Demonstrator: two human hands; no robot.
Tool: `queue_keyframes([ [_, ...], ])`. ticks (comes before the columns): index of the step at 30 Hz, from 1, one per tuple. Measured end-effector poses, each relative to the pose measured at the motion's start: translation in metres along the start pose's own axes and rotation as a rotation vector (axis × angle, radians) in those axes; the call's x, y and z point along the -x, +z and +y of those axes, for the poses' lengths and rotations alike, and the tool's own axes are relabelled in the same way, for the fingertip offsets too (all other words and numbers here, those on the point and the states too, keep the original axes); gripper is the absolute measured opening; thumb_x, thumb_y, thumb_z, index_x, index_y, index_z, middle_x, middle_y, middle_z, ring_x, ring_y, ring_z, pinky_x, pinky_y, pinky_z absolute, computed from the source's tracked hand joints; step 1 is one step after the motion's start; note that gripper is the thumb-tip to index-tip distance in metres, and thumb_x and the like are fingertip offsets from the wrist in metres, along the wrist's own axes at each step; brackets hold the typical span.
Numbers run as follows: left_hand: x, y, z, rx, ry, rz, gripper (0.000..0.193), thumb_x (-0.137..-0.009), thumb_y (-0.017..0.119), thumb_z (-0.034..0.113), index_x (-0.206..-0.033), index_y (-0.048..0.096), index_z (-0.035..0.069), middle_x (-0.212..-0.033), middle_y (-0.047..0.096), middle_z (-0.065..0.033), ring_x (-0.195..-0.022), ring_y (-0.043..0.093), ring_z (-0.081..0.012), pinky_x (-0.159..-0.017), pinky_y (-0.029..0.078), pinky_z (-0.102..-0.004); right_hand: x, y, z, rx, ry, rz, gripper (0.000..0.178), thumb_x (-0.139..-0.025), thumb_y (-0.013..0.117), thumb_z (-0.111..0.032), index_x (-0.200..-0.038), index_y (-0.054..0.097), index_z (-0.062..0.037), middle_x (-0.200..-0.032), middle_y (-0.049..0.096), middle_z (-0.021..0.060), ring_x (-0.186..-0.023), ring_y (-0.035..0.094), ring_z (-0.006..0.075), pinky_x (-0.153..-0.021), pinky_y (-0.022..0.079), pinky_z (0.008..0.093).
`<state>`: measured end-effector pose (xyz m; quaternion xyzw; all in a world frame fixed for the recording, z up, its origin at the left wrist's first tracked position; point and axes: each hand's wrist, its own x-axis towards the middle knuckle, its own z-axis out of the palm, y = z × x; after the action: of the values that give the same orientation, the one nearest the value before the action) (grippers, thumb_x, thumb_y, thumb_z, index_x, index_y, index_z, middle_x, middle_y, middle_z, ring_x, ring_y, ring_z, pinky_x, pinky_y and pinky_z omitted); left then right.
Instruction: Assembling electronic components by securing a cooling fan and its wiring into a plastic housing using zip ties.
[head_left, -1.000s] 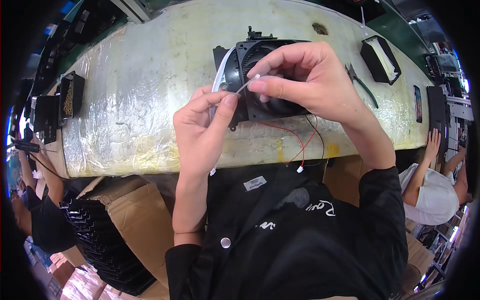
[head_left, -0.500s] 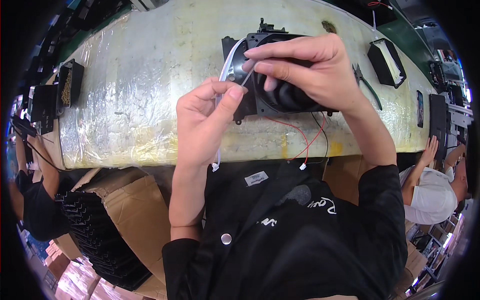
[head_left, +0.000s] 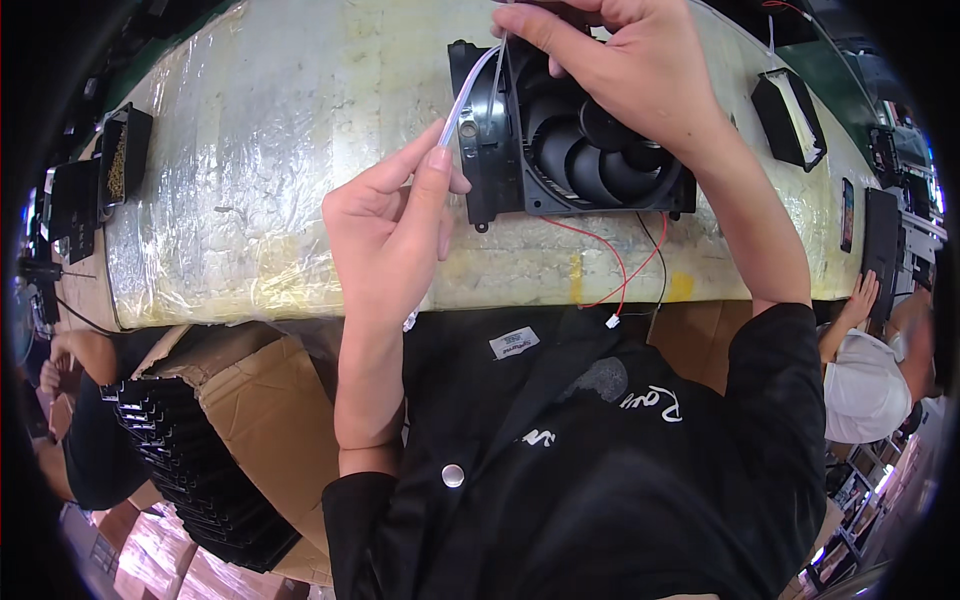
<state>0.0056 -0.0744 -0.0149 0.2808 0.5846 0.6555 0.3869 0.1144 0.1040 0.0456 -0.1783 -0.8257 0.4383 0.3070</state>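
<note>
Near a black bin (head_left: 774, 124), the fan (head_left: 600, 180) was part-blocked; a strip (head_left: 500, 66) was pinched higher than earlier by right hand (head_left: 640, 65), cable (head_left: 462, 98) by left hand (head_left: 392, 220).

Fan (head_left: 590, 172), smooth black plastic, white cable (head_left: 463, 103) left of fan, glossy plastic, bench (head_left: 280, 150) under fan, crinkled glossy film, carton (head_left: 272, 425) lower left of fan, matt brown cardboard
</note>
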Motion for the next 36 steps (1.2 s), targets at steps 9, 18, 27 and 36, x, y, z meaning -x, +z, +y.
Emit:
queue_keyframes([
  [9,-0.002,-0.002,0.000,-0.023,-0.011,-0.016,0.026,-0.095,0.060,0.005,-0.120,0.066,-0.002,-0.077,0.067,-0.0054,-0.048,0.046,-0.0029,-0.042,0.034,-0.0182,-0.001,-0.004,-0.005,0.026,0.093,-0.115,0.019,-0.088,0.069,-0.006,-0.100,0.070,0.0077,-0.082,0.074,0.0107,-0.069,0.061,0.0075,-0.062,0.050,0.0232],
  [18,0.003,-0.007,0.026,0.009,-0.118,-0.166,0.031,-0.099,0.053,0.005,-0.128,0.059,-0.005,-0.086,0.070,-0.0101,-0.062,0.064,-0.0107,-0.057,0.053,-0.0233,0.011,-0.004,-0.030,0.274,-0.033,-0.326,0.011,-0.082,0.069,-0.008,-0.089,0.072,-0.0002,-0.106,0.067,0.0185,-0.093,0.064,0.0331,-0.080,0.050,0.0374],
  [27,0.010,-0.001,0.022,-0.163,-0.282,-0.263,0.036,-0.095,0.058,0.005,-0.129,0.058,-0.004,-0.074,0.062,-0.0047,-0.062,0.060,-0.0082,-0.057,0.049,-0.0230,0.014,-0.002,-0.026,0.337,-0.082,-0.391,0.014,-0.084,0.067,-0.013,-0.090,0.073,-0.0021,-0.103,0.071,0.0126,-0.096,0.065,0.0300,-0.088,0.046,0.0371],
  [36,0.009,-0.004,0.006,-0.657,0.329,-0.200,0.033,-0.090,0.063,-0.001,-0.123,0.063,-0.005,-0.078,0.053,0.0019,-0.052,0.035,-0.0003,-0.047,0.027,-0.0189,0.009,-0.001,-0.035,0.449,-0.038,-0.494,0.018,-0.086,0.064,-0.016,-0.092,0.073,-0.0009,-0.104,0.070,0.0134,-0.100,0.062,0.0291,-0.093,0.042,0.0383],
])
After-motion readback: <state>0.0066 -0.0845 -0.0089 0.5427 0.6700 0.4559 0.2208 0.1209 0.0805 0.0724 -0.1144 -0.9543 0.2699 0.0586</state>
